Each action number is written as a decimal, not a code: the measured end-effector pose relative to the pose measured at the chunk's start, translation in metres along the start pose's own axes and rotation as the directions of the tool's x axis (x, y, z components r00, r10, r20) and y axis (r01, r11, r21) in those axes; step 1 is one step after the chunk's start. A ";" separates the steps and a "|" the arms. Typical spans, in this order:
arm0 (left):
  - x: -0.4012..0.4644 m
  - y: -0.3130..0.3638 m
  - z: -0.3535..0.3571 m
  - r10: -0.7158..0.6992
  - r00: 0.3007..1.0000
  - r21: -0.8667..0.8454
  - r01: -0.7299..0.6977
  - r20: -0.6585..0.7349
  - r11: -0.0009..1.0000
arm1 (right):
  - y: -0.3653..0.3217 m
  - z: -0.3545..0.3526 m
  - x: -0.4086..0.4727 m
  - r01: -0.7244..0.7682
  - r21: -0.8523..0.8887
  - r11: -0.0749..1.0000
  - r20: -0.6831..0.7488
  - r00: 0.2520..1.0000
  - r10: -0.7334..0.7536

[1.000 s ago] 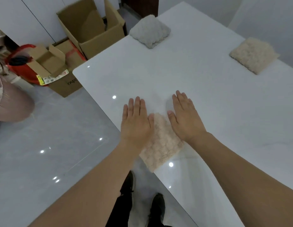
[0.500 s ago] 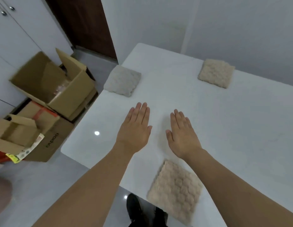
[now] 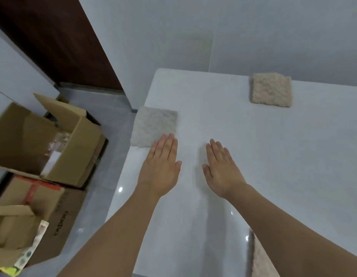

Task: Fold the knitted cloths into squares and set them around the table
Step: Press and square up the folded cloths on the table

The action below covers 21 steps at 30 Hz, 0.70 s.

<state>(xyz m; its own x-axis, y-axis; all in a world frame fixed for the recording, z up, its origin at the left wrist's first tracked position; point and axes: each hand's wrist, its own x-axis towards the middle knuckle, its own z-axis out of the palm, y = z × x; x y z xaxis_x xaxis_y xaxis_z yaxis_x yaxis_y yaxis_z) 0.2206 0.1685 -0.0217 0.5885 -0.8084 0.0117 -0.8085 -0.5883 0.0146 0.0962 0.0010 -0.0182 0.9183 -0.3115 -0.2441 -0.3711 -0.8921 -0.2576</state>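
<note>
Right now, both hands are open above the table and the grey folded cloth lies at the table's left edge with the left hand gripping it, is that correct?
Not quite. The head view shows the left hand flat and open with straight fingers, gripping nothing; its fingertips only reach the near edge of the grey folded cloth. The rest holds: the right hand is open too, and the cloth lies at the left edge of the table.

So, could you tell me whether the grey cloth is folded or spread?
Folded: the grey cloth lies as a compact square at the table edge.
</note>
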 end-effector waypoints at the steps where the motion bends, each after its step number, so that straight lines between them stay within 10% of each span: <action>1: 0.003 -0.012 0.003 -0.001 1.000 -0.011 0.001 -0.015 1.000 | -0.007 0.005 0.009 -0.008 0.038 0.999 0.000 1.000 0.008; 5: 0.017 -0.052 0.012 -0.027 0.996 -0.142 0.015 -0.081 0.990 | -0.036 0.015 0.045 -0.081 0.402 0.912 -0.037 0.994 0.105; 9: 0.037 -0.094 0.014 -0.056 0.988 -0.448 -0.015 -0.146 0.894 | -0.061 0.015 0.080 -0.076 0.801 0.594 -0.090 0.965 0.245; 21: 0.096 -0.136 0.046 -0.264 0.964 -0.882 0.142 0.021 0.448 | -0.101 0.034 0.157 0.086 0.912 0.401 -0.222 0.926 0.306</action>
<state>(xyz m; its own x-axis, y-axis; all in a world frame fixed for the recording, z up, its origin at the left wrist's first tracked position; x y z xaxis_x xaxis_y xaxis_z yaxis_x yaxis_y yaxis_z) 0.3865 0.1698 -0.0689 0.7809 -0.6246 -0.0136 -0.2746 -0.3627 0.8905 0.2730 0.0532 -0.0627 0.7669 -0.6343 -0.0975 -0.1956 -0.0863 -0.9769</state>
